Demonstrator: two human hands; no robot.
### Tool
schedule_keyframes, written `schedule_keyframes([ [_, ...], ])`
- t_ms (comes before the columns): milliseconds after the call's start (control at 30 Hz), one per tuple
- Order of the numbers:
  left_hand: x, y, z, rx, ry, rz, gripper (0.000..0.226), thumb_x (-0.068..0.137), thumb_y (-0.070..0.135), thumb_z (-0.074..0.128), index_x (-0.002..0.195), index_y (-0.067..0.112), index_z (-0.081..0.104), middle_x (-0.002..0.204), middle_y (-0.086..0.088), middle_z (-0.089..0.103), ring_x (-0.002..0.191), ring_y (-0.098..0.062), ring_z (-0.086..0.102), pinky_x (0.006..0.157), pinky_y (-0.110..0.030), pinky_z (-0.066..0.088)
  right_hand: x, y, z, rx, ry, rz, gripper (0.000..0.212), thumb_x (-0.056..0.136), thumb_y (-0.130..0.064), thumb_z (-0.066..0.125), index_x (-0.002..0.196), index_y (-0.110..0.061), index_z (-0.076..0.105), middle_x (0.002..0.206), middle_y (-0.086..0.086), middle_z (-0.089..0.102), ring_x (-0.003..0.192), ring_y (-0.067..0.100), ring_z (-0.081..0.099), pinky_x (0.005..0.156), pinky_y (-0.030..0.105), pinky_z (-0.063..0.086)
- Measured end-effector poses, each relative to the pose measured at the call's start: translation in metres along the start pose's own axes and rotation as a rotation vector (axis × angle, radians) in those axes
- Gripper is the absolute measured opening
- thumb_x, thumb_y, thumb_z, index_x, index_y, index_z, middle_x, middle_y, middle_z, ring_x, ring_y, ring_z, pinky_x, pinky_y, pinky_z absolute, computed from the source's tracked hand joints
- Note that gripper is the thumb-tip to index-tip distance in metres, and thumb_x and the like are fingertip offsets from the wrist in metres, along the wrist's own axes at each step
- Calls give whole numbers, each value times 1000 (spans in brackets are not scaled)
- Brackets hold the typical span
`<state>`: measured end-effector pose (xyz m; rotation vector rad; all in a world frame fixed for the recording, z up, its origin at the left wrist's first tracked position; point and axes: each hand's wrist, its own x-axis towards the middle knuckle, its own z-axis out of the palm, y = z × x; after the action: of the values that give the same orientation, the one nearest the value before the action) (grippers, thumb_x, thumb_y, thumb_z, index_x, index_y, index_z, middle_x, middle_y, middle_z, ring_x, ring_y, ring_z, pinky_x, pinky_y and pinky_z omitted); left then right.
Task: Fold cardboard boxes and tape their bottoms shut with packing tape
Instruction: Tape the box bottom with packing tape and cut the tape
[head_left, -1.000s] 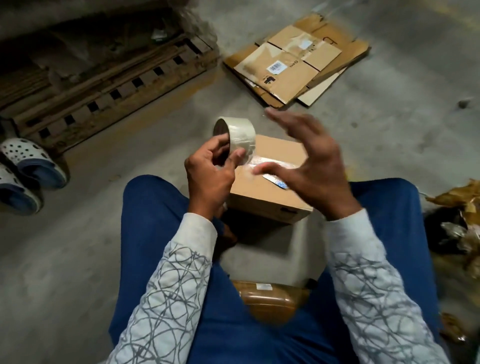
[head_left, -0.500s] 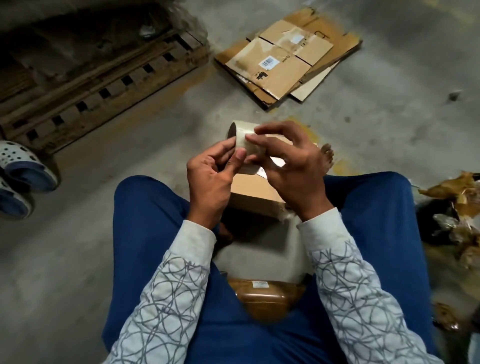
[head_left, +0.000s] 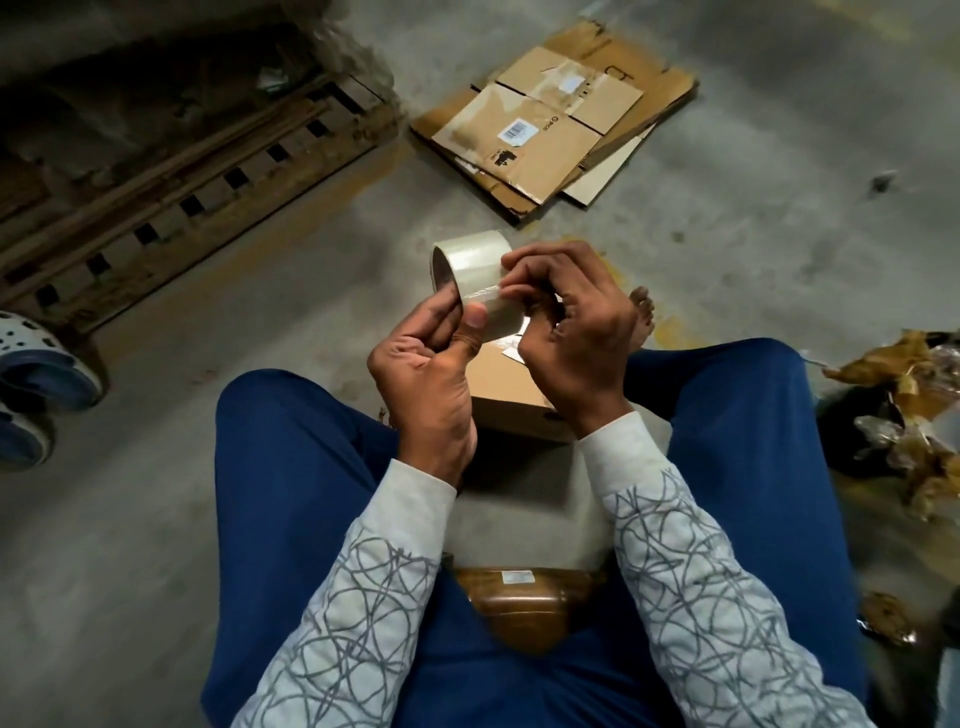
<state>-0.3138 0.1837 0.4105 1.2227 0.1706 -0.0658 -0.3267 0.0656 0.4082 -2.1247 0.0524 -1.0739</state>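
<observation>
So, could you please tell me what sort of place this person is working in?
Probably a warehouse or storeroom: there is a bare concrete floor, a wooden pallet and flattened cardboard boxes lying nearby.

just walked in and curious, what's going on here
A person sits with a small cardboard box in front of them. The left hand holds a tape roll up over the box. The right hand pinches at the roll's surface, apparently working the tape end loose. A pile of flattened boxes lies further ahead.
</observation>
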Motion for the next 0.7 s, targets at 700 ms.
schedule_keyframes([
  [700, 9, 12, 6, -116, -193, -354, 42, 86, 22, 69, 121, -3, 66, 111, -17, 69, 99, -25, 65, 80, -35, 55, 12, -4, -11, 775, -42, 739, 15, 96, 7, 54, 91, -5, 60, 77, 1, 65, 69, 6, 65, 68, 23, 56],
])
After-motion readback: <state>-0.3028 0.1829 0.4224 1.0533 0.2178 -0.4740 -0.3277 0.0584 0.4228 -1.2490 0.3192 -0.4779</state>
